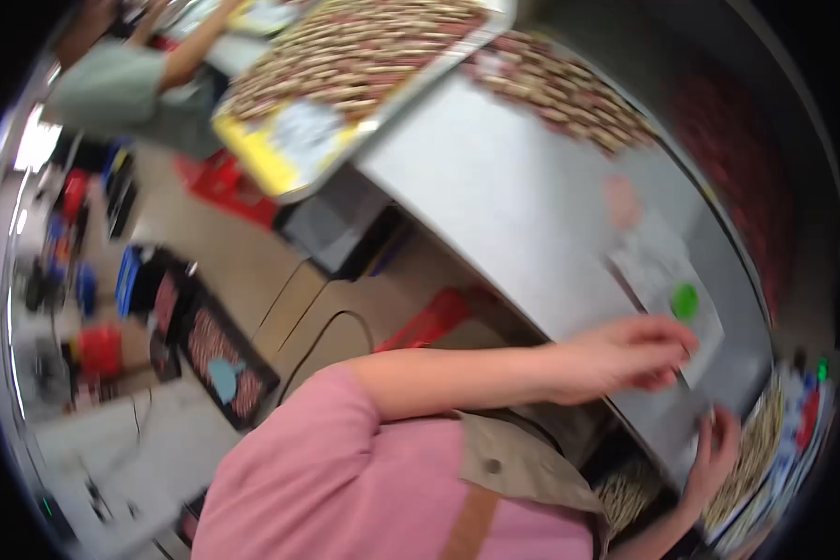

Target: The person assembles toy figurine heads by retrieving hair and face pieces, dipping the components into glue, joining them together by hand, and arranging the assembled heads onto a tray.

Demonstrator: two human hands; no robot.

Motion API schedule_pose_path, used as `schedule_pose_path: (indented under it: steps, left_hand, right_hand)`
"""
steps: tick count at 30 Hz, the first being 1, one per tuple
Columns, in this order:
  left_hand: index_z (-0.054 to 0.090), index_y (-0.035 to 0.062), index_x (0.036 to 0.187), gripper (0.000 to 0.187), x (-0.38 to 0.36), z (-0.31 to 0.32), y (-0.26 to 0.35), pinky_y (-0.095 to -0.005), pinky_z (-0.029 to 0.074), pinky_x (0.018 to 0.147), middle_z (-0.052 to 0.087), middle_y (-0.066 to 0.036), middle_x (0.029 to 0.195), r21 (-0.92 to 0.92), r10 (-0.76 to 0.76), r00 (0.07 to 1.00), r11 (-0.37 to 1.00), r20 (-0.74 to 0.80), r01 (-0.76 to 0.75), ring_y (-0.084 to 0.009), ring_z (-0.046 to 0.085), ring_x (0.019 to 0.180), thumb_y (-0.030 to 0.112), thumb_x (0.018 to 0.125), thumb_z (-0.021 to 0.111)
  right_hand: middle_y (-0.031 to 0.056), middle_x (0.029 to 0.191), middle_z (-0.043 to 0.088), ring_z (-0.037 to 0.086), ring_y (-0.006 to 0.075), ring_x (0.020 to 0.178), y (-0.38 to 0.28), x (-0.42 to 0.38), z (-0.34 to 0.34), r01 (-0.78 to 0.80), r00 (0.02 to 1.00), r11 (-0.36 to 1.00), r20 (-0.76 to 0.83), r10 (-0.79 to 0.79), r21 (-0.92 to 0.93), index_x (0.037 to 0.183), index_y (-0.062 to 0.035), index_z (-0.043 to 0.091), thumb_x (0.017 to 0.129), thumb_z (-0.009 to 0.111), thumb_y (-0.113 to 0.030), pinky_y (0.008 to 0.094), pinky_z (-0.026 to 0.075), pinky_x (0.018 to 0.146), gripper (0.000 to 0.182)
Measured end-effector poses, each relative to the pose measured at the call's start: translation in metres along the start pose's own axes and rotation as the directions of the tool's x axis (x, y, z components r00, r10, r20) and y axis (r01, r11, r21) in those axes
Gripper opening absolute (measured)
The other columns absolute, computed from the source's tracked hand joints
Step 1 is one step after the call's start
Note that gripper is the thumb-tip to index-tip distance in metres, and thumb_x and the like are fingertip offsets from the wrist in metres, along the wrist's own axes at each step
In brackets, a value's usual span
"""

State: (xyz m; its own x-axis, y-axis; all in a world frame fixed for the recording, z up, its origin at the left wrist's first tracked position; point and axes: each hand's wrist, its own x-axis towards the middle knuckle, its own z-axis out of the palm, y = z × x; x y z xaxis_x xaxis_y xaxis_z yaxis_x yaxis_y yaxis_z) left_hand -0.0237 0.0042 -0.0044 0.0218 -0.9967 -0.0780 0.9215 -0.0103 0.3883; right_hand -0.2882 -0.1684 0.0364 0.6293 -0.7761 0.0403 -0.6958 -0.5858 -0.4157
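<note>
My left hand reaches over the metal table, fingers bent and pinched together at the tips; what they hold, if anything, is blurred. A thin dark strip lies along a whitish sheet close to these fingers. Just beyond them is a round green piece. My right hand is at the table's near corner, fingers curved and apart, with no object showing between them. Beside it lies a bundle of thin pale sticks. A small pink flat piece rests farther along the table.
Rows of stick-like pieces cover the table's far end. A tray of similar rows stands beside it. At upper left is another person. A red stool and a black tray are below table height.
</note>
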Motion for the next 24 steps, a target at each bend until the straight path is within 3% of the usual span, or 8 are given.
schedule_pose_path:
  steps: [2, 5, 8, 14, 17, 20, 24]
  left_hand:
    - [0.052, 0.0092, 0.124, 0.031, -0.001, -0.002, -0.002, -0.0229, 0.046, 0.081, 0.055, 0.003, 0.103, -0.042, 0.057, 0.998, 0.998, 0.038, -0.055, -0.0059, 0.054, 0.090, 0.024, 0.097, 0.056]
    - [0.053, 0.0108, 0.123, 0.030, 0.001, -0.004, -0.004, -0.0218, 0.046, 0.081, 0.054, 0.005, 0.103, -0.042, 0.067, 0.995, 0.997, 0.074, -0.064, -0.0043, 0.053, 0.088, 0.025, 0.097, 0.056]
    - [0.052, 0.0113, 0.123, 0.030, 0.005, -0.008, -0.010, -0.0211, 0.045, 0.080, 0.054, 0.006, 0.103, -0.034, 0.077, 0.992, 0.997, 0.097, -0.074, -0.0029, 0.052, 0.088, 0.026, 0.097, 0.055]
    - [0.051, 0.0127, 0.125, 0.030, 0.002, -0.005, -0.004, -0.0204, 0.044, 0.080, 0.052, 0.008, 0.103, 0.001, 0.041, 0.992, 0.999, 0.121, -0.041, -0.0012, 0.050, 0.087, 0.027, 0.098, 0.053]
    - [0.050, 0.0125, 0.125, 0.031, 0.002, -0.005, -0.004, -0.0202, 0.044, 0.080, 0.051, 0.008, 0.103, 0.015, 0.041, 0.991, 0.999, 0.128, -0.043, -0.0010, 0.049, 0.087, 0.027, 0.098, 0.053]
    - [0.050, 0.0126, 0.126, 0.032, 0.001, -0.004, -0.005, -0.0202, 0.044, 0.080, 0.050, 0.008, 0.103, 0.016, 0.051, 0.991, 0.998, 0.123, -0.053, -0.0010, 0.049, 0.087, 0.028, 0.098, 0.053]
    - [0.050, 0.0126, 0.126, 0.032, 0.000, -0.004, -0.004, -0.0202, 0.044, 0.080, 0.050, 0.008, 0.102, 0.024, 0.054, 0.991, 0.998, 0.121, -0.057, -0.0014, 0.049, 0.087, 0.028, 0.098, 0.054]
  right_hand:
    - [0.0105, 0.102, 0.062, 0.058, 0.0194, 0.085, 0.020, 0.009, -0.001, -0.088, 0.992, 0.996, 0.088, 0.090, -0.029, 0.113, -0.0020, 0.061, 0.088, 0.065, -0.012, 0.0303, 0.047, 0.078, 0.027]
    - [0.0179, 0.100, 0.061, 0.060, 0.0286, 0.092, -0.046, 0.007, 0.001, 0.006, 0.998, 0.992, 0.062, 0.001, -0.122, 0.112, -0.0011, 0.065, 0.093, 0.061, -0.021, 0.0368, 0.049, 0.078, 0.028]
    - [0.0178, 0.102, 0.061, 0.060, 0.0273, 0.092, -0.044, 0.011, 0.006, 0.117, 0.992, 0.978, 0.075, -0.105, -0.174, 0.114, 0.0002, 0.064, 0.092, 0.063, -0.020, 0.0353, 0.050, 0.077, 0.029]
    - [0.0177, 0.102, 0.062, 0.061, 0.0267, 0.090, -0.026, 0.011, 0.008, 0.063, 0.998, 0.994, 0.011, -0.064, 0.084, 0.114, 0.0003, 0.063, 0.092, 0.064, -0.021, 0.0336, 0.052, 0.076, 0.031]
    - [0.0177, 0.102, 0.063, 0.062, 0.0262, 0.088, -0.039, 0.007, 0.003, -0.041, 0.999, 0.998, 0.016, 0.040, 0.043, 0.111, 0.0009, 0.063, 0.091, 0.065, -0.023, 0.0336, 0.052, 0.076, 0.031]
    - [0.0180, 0.101, 0.063, 0.063, 0.0268, 0.087, -0.062, 0.007, -0.001, -0.035, 0.999, 0.994, 0.011, 0.036, -0.103, 0.106, 0.0010, 0.064, 0.091, 0.066, -0.024, 0.0347, 0.053, 0.076, 0.030]
    - [0.0192, 0.101, 0.063, 0.063, 0.0271, 0.088, -0.065, 0.007, -0.004, -0.027, 0.999, 0.992, 0.029, 0.030, -0.120, 0.105, 0.0017, 0.063, 0.091, 0.065, -0.025, 0.0351, 0.053, 0.076, 0.030]
